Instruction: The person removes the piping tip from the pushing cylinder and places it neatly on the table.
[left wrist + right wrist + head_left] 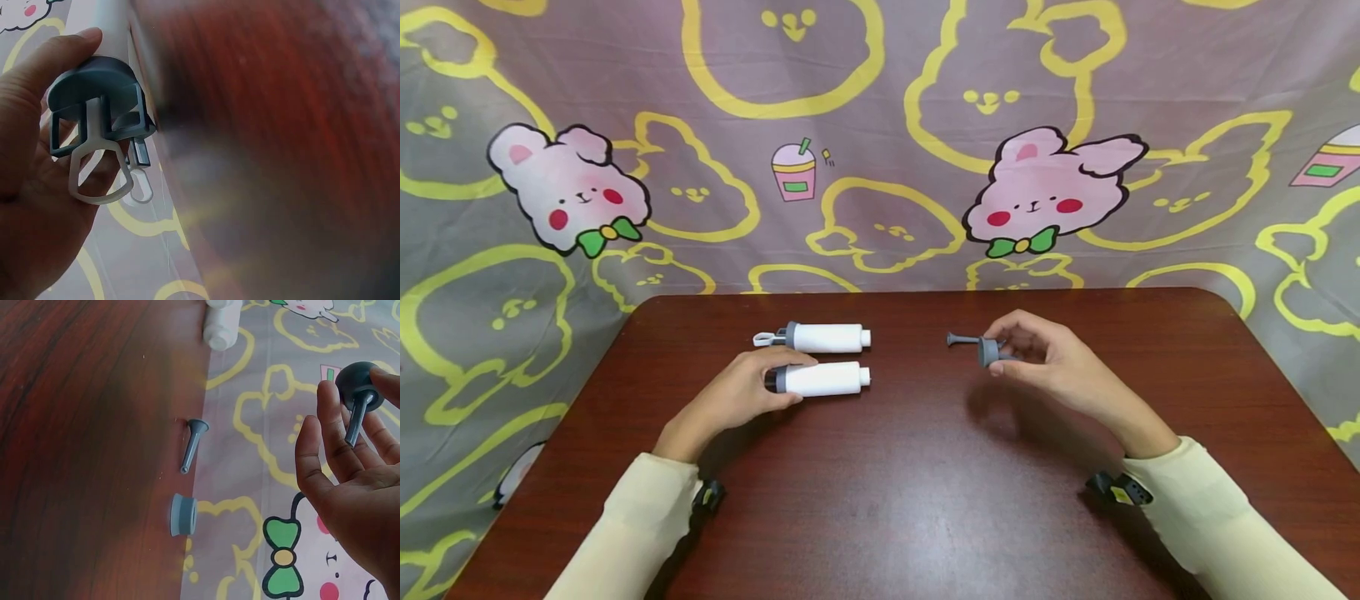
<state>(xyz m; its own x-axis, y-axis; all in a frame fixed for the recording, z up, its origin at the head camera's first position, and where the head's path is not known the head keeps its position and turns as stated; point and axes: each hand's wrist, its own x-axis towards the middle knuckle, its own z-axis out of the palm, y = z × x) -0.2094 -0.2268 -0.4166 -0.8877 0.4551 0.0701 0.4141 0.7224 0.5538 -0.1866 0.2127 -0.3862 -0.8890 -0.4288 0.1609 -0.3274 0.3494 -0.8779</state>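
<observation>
My left hand [741, 392] grips the grey end of a white syringe-like tube [823, 379]. In the left wrist view a pale loop handle [100, 181] juts from its dark grey cap [94, 87]. A second white tube [827, 337] with a grey-and-white loop handle lies behind it, roughly parallel. Over the right part of the table, my right hand [1045, 354] pinches a grey rounded cup with a thin stem [359, 390] between thumb and fingers. Just left of it lies a grey flared nozzle [192, 444]. A grey ring-shaped cap [183, 515] also sits there, hidden behind the hand in the head view.
All this is on a dark red-brown wooden table [880, 500] with rounded far corners. A printed cloth [880, 125] with cartoon figures hangs behind and beside it. Dark wrist straps [1120, 489] sit below both hands.
</observation>
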